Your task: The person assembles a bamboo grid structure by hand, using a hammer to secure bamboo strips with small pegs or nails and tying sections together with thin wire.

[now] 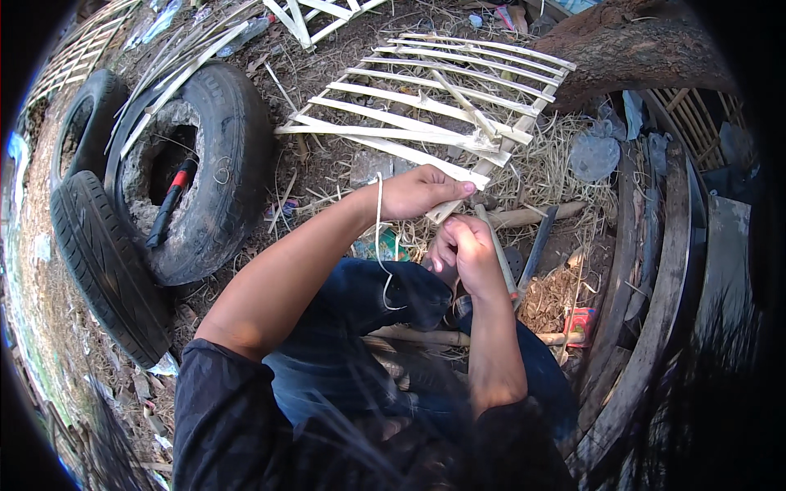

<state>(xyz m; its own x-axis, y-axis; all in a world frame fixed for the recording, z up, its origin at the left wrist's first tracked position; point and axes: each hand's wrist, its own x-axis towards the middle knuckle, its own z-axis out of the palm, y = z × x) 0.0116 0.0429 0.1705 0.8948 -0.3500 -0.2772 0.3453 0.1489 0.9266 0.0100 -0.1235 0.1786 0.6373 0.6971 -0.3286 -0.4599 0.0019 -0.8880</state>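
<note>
Dark-blue trousered knees (368, 327) lowest | left hand (417, 194) clamped on pale split-bamboo lattice frame (426, 106) rail end, frame extending away up-left | right hand (467, 254) closed on thin pale stick (498, 250), just below.

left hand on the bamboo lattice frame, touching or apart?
Touching. The head view shows the left hand closed over the near end strip of the bamboo lattice frame, fingers wrapped on its edge, no gap.

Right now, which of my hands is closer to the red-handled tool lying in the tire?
Left. The left hand grips the bamboo lattice frame, right of the red-handled tool in the tire; the right hand sits farther right, holding a stick.
</note>
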